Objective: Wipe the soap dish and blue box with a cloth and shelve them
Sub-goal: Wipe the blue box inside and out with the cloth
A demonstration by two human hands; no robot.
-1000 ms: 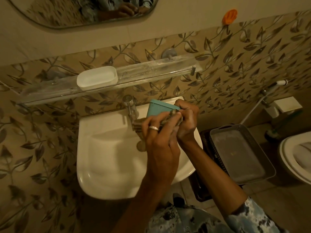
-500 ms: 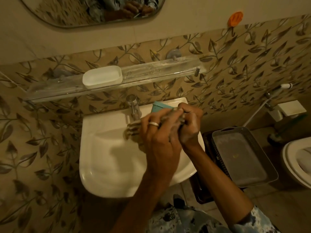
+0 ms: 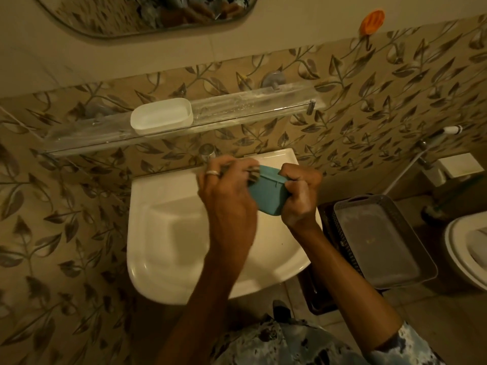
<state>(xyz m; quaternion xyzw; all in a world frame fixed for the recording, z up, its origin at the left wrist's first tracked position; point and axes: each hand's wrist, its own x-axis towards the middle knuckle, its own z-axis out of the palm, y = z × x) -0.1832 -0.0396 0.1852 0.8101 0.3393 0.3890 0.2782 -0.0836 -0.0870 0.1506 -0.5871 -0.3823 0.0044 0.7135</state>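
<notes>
My right hand (image 3: 299, 196) grips the blue box (image 3: 267, 194) over the back of the white basin (image 3: 168, 246); its fingers curl round the box's right end. My left hand (image 3: 226, 196) holds a small greyish cloth (image 3: 253, 175) against the box's upper left edge. Most of the cloth is hidden under the fingers. The white soap dish (image 3: 161, 115) stands on the clear glass shelf (image 3: 250, 108) above the basin, left of centre.
A chrome tap (image 3: 208, 151) rises behind my left hand. A grey tray (image 3: 379, 241) rests on a dark basket to the right of the basin. A toilet (image 3: 466, 254) is at the far right. A mirror (image 3: 147, 11) hangs above, and an orange hook (image 3: 372, 22) is on the wall.
The box has turned and now shows its broad face between my hands. My left hand has slid left with the cloth, uncovering most of the box. The view shifted slightly.
</notes>
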